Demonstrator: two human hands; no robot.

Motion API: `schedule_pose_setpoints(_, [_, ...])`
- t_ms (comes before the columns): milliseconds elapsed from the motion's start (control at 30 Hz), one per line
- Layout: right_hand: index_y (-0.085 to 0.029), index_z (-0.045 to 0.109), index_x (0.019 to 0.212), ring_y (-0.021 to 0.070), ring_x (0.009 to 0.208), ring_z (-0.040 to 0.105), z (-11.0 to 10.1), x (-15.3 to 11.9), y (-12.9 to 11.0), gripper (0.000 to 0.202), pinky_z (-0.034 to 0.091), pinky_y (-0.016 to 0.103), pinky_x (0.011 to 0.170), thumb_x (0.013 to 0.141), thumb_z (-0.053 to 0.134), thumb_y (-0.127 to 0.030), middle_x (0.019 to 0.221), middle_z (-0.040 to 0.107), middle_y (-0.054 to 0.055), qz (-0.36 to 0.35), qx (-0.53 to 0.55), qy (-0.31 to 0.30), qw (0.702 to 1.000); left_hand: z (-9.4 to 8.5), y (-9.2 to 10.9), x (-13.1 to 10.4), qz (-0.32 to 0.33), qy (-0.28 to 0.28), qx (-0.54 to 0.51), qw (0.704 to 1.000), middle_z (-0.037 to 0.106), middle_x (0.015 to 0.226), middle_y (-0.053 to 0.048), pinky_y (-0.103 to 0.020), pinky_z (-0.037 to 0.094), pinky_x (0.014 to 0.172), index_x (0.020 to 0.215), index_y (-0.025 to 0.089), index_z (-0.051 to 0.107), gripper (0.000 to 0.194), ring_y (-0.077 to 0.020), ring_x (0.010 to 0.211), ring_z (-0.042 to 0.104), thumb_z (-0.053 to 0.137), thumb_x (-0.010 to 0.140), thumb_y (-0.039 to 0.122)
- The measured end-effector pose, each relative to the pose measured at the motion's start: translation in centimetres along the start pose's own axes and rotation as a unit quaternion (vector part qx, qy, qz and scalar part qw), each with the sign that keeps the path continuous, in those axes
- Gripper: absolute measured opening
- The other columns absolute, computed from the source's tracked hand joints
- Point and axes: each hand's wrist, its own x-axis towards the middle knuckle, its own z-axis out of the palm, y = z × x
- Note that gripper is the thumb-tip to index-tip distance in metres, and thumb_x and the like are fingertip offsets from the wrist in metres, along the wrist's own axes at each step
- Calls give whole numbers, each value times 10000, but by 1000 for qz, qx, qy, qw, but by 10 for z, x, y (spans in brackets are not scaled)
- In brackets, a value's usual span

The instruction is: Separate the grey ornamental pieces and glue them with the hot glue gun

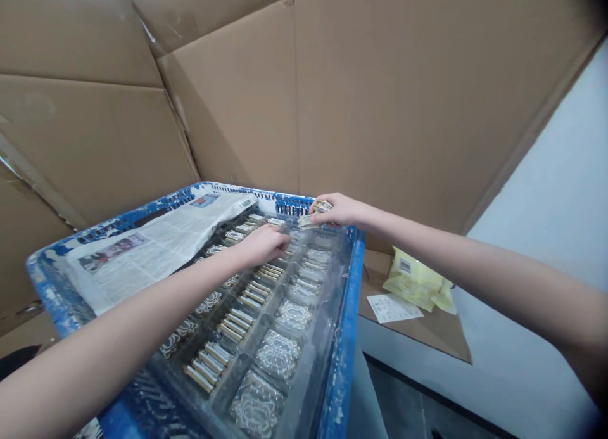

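A grey compartment tray lies in a blue crate. Its cells hold flat ornate pieces: some lie face up, showing a white scroll pattern, while others stand on edge in rows. My right hand is closed round a few of these ornate pieces above the tray's far right corner. Reaching into the far middle cells, my left hand has its fingers curled down. What its fingertips grip, if anything, is hidden.
Newspaper covers the crate's left part. Cardboard panels rise behind and to the left. Right of the crate, a yellow plastic package and a printed white sheet lie on cardboard. A pale wall stands at the right.
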Motion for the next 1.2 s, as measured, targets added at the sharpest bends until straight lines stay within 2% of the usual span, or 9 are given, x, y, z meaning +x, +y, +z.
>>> schedule_pose_setpoints(200, [-154, 556, 847, 51, 432, 384, 8, 2, -8, 249, 325, 197, 418, 651, 611, -296, 591, 487, -28, -16, -9, -23, 1000, -3, -13, 0, 4, -74, -83, 994, 652, 739, 0, -197, 396, 633, 820, 189, 643, 206, -128, 683, 570, 477, 704, 152])
schedule_pose_setpoints(300, [-156, 556, 858, 58, 434, 393, 9, 3, -10, 254, 327, 200, 409, 654, 607, -299, 592, 489, -22, -19, -15, -27, 999, -4, -16, 0, -1, -90, -98, 991, 665, 757, 13, -189, 399, 634, 839, 202, 646, 237, -120, 683, 570, 470, 694, 139])
schedule_pose_setpoints(500, [-171, 553, 850, 71, 438, 402, 13, 2, -14, 240, 340, 211, 425, 658, 603, -306, 546, 458, -34, -24, -39, -26, 999, 1, -12, 1, -35, -39, -52, 997, 668, 727, -27, -291, 349, 802, 730, 211, 677, 240, -198, 822, 534, 477, 642, 110])
schedule_pose_setpoints(633, [-172, 552, 840, 79, 451, 426, 15, 3, -16, 233, 360, 219, 444, 657, 603, -307, 562, 475, -25, -21, -57, -24, 998, 6, -11, 4, -41, -28, -49, 998, 670, 718, -19, -255, 378, 723, 698, 209, 673, 237, -170, 714, 567, 477, 621, 102])
schedule_pose_setpoints(767, [-177, 552, 840, 69, 460, 435, 18, 5, -16, 232, 377, 217, 447, 653, 604, -306, 651, 516, -8, -30, -57, -30, 997, -5, -13, 3, -51, 10, -56, 997, 662, 728, -27, -250, 379, 698, 703, 190, 654, 173, -167, 712, 569, 499, 645, 139])
schedule_pose_setpoints(867, [-176, 549, 842, 66, 446, 427, 22, 7, -17, 233, 360, 205, 420, 651, 604, -298, 616, 498, -19, -32, -56, -41, 997, -19, -13, 1, -73, 60, -70, 993, 643, 824, -45, -247, 379, 673, 872, 168, 611, 223, -162, 747, 556, 461, 739, 265])
schedule_pose_setpoints(967, [-176, 549, 847, 72, 462, 441, 28, 10, -17, 234, 363, 200, 417, 650, 603, -290, 610, 493, -22, -44, -35, -52, 997, -25, -10, -1, -63, 66, -110, 990, 621, 847, -32, -227, 372, 635, 986, 169, 555, 317, -141, 719, 539, 484, 743, 361])
schedule_pose_setpoints(1100, [-167, 531, 846, 69, 470, 439, 33, 12, -16, 226, 381, 203, 418, 663, 586, -289, 638, 493, -14, -52, 25, -38, 998, -19, -5, 0, -33, 85, -105, 990, 567, 692, -7, -224, 323, 575, 874, 147, 567, 247, -127, 621, 486, 489, 746, 343])
schedule_pose_setpoints(1200, [-164, 529, 865, 65, 471, 430, 33, 12, -13, 268, 382, 199, 415, 647, 610, -298, 637, 492, -14, -48, 49, -53, 996, -13, -6, 1, -41, 93, -110, 989, 499, 594, 20, -215, 274, 519, 781, 145, 565, 225, -108, 550, 427, 492, 746, 355])
